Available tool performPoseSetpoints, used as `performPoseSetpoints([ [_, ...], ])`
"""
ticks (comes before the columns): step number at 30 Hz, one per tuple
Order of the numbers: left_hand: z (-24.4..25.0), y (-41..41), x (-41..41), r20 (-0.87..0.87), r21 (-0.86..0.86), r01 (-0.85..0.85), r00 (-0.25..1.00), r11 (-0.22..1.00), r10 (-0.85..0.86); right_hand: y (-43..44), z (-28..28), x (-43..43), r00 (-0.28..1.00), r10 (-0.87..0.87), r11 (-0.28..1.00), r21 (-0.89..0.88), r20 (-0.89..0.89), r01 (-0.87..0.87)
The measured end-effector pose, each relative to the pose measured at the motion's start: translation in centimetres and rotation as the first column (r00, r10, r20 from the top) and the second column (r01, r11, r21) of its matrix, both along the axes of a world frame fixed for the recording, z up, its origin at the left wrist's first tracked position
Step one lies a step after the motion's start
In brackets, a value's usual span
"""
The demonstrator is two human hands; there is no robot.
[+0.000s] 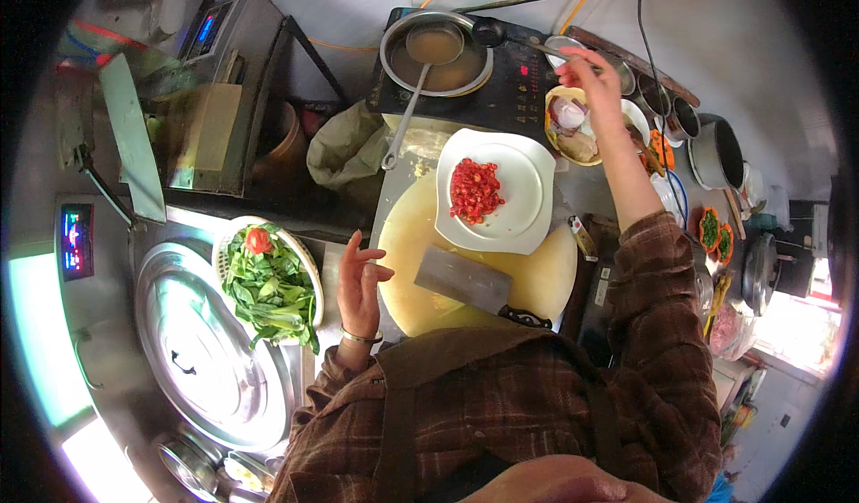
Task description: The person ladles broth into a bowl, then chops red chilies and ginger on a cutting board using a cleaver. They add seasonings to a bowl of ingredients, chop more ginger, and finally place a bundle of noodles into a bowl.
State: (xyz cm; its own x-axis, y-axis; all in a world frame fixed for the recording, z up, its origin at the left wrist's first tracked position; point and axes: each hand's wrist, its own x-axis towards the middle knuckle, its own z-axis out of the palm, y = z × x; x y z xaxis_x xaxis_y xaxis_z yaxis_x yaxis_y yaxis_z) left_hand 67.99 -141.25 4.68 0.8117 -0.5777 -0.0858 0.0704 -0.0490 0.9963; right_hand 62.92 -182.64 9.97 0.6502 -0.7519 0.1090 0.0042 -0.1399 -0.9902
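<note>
My right hand [594, 80] is stretched out at the back right, its fingers on the handle of a dark ladle [488, 32]. The ladle's bowl is over the rim of a steel pot [389, 67] of cloudy liquid, in which a steel ladle [417, 100] also rests. Near the left edge of the round chopping board [402, 234], my left hand [360, 291] is raised, empty, with fingers apart. A white plate [527, 194] holding chopped red chillies [474, 191] lies partly over the board. In front of it lies a cleaver [463, 278], flat on the board.
The pot stands on an induction cooker [517, 100]. A yellow bowl of ingredients [574, 144] is beside it. At left are a basket of leafy greens [268, 288] and a large steel lid [208, 369]. Metal containers [715, 150] line the right wall, where a black cable [645, 46] hangs.
</note>
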Motion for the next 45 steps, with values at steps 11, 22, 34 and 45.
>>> performPoseSetpoints([
  [11,-1.1,-1.5,0.2,0.010,0.015,-0.011,1.000,1.000,0.011,3.3,-0.6,1.5,0.979,0.041,0.398,-0.895,-0.200,-0.200],
  [22,-1.3,-2.6,0.7,0.007,0.031,0.056,0.998,0.998,-0.056,0.8,0.7,-0.6,0.996,-0.082,0.994,0.079,0.043,0.078],
  [34,-1.4,-5.9,-0.6,0.023,0.112,0.062,0.998,0.992,-0.065,-16.9,5.1,-22.7,0.822,-0.512,0.847,-0.013,0.247,0.532],
  [45,-1.3,-10.3,-2.7,0.009,0.306,0.037,0.999,0.951,-0.041,-38.9,-13.3,-36.0,0.225,-0.877,0.451,-0.568,-0.424,0.688],
])
